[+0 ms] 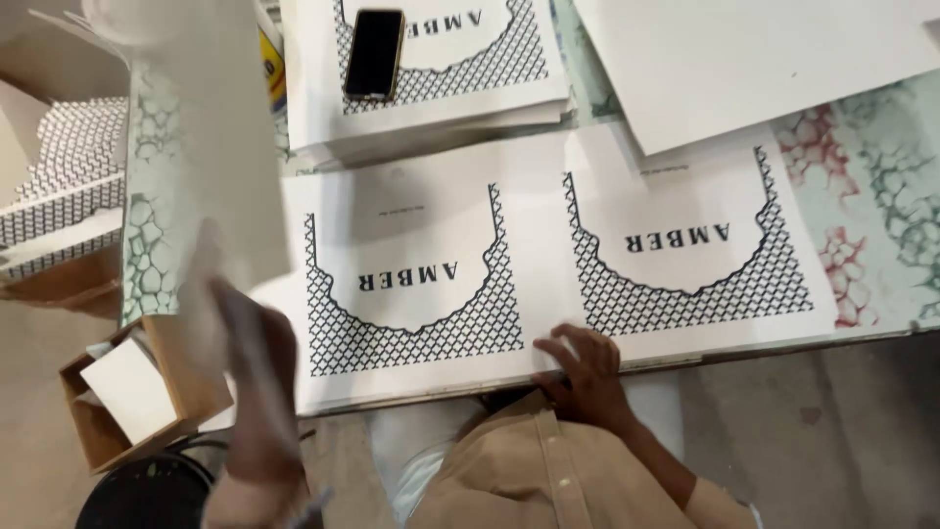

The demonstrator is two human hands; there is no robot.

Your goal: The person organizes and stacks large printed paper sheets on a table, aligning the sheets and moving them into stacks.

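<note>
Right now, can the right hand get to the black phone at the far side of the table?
Probably yes: the right hand rests on the near printed sheet, and only flat sheets lie before the phone.

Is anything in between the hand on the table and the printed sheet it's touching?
Nothing visible. The right hand rests directly on the near edge of the printed sheet. The phone lies far back on another stack. The left hand, blurred, is off to the side.

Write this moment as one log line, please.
left hand: lifting blurred white sheet | right hand: resting on printed sheet edge | phone: on stack
</note>
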